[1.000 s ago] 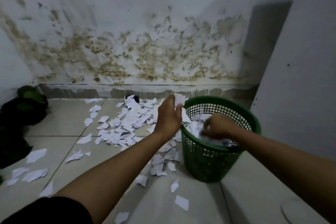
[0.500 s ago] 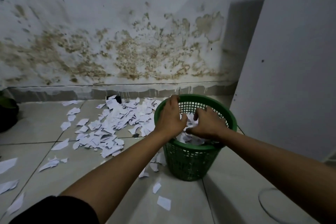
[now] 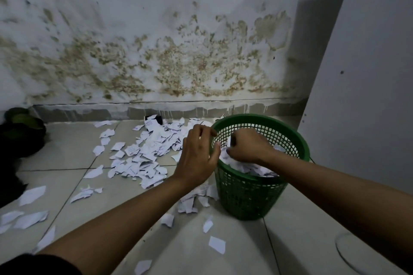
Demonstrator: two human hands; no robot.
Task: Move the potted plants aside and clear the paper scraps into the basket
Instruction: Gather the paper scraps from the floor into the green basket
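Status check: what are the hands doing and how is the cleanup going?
Left hand at basket rim. Right hand over basket, curled; grip unclear. Scraps still cover floor. Plants off left, nothing blocking.

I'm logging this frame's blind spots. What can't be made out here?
- Right hand, head view: fingers curl down into the green basket; its own back hides whether they hold scraps.
- Basket's depth of paper: hidden by its wall.
- Potted plants: dark, cut by the left edge.
- Print on the paper scraps: too small.

Stained wall [image 3: 156, 56]; tiled floor [image 3: 290, 241]; white panel [image 3: 368, 96] at right.
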